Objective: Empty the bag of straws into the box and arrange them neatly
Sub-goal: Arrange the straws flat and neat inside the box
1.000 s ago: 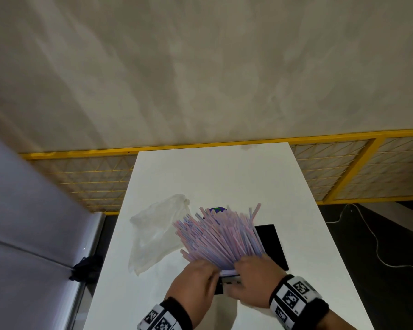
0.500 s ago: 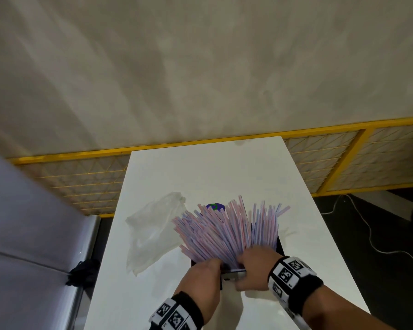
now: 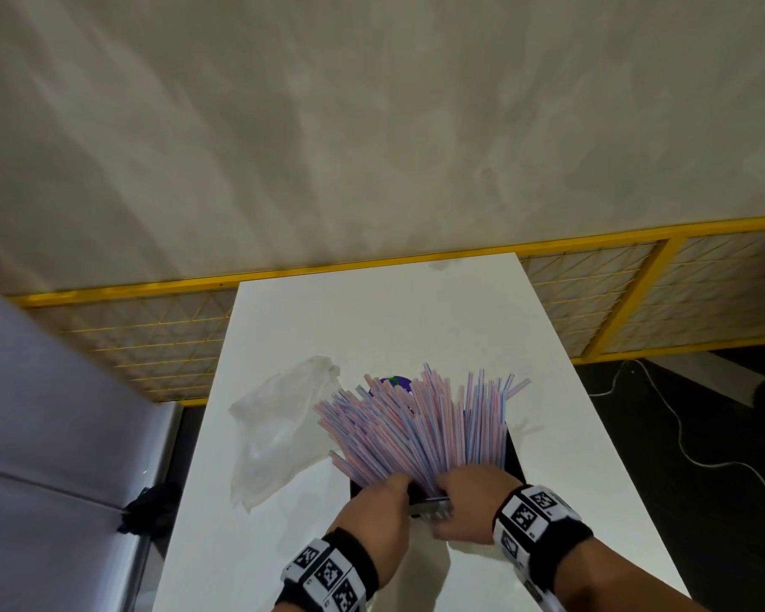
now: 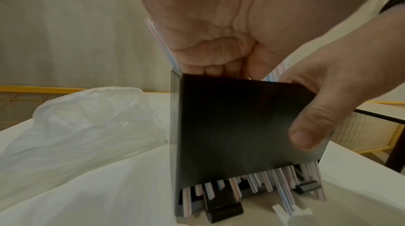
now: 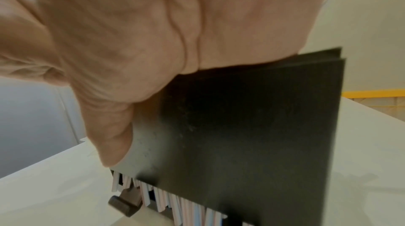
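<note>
A thick bunch of pink, blue and white straws (image 3: 420, 426) stands fanned out of a black box (image 3: 511, 452) on the white table (image 3: 372, 320). My left hand (image 3: 385, 496) reaches into the box top and holds the straws at their base. My right hand (image 3: 464, 492) grips the near wall of the box (image 4: 241, 125), its thumb (image 4: 306, 136) pressed on the outside. Straw ends (image 4: 269, 183) poke out of the slot at the box's foot. The clear bag (image 3: 279, 430), crumpled and empty, lies to the left. The fingertips of both hands are hidden among the straws.
A small blue and green object (image 3: 394, 382) shows behind the straws. A yellow-framed mesh fence (image 3: 151, 337) runs behind the table, and a grey panel (image 3: 54, 435) stands at the left. A cable (image 3: 681, 435) lies on the dark floor to the right.
The straws leaned left in one bunch; now they fan out wider to the right over the box. Both hands stay at the base of the bunch.
</note>
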A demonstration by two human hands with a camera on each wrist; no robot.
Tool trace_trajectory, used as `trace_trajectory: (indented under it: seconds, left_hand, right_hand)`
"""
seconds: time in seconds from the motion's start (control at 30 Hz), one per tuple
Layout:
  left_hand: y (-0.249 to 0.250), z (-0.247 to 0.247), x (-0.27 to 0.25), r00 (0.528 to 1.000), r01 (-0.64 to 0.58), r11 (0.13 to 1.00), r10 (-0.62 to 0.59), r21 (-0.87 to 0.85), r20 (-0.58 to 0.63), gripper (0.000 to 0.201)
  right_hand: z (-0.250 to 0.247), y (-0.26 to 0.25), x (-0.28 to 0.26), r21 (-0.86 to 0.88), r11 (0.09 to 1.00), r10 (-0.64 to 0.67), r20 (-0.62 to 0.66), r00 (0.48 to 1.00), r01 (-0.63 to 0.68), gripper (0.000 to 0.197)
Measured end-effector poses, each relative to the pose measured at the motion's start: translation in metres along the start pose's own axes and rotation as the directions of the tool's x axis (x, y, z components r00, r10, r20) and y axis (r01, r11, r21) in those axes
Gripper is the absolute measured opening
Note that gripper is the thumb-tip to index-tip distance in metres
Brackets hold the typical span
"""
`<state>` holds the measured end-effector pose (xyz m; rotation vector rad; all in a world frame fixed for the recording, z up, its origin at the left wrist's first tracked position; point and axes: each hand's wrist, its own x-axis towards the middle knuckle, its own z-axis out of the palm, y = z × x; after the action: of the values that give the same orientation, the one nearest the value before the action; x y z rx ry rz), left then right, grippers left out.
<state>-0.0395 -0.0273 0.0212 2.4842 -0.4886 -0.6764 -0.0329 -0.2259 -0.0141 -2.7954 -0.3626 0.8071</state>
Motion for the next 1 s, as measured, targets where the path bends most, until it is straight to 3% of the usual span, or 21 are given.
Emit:
trace_trajectory:
  seconds: [0.2, 0.3, 0.43, 0.77, 1.0]
  left_hand:
    - [0.001, -0.001, 0.004, 0.999, -0.037, 0.999, 0.037, -0.008, 0.007, 0.031]
    - [-0.001, 0.002, 0.006, 0.997, -0.075, 0.997, 0.075, 0.003, -0.006, 0.042]
    - [-0.003, 0.004, 0.008, 0.996, -0.077, 0.997, 0.077, 0.007, 0.048, 0.055]
    - [-0.008, 0.012, 0.006, 0.992, -0.114, 0.994, 0.113, 0.0, -0.064, 0.038]
    - [-0.005, 0.02, -0.001, 0.972, -0.183, 0.971, 0.202, 0.155, -0.119, 0.032]
  right_hand:
    - [0.0, 0.0, 0.002, -0.104, 0.995, -0.015, -0.035, 0.999, 0.012, 0.045]
    - [0.001, 0.0, 0.002, -0.078, 0.997, -0.009, -0.008, 1.0, 0.009, 0.061]
    - [-0.002, -0.003, 0.001, 0.024, 1.0, -0.015, 0.087, 0.996, 0.013, 0.051]
    - [-0.002, -0.003, -0.001, 0.051, 0.999, 0.002, 0.056, 0.998, -0.005, 0.039]
    - [-0.005, -0.006, -0.001, 0.061, 0.998, -0.007, 0.046, 0.999, 0.004, 0.045]
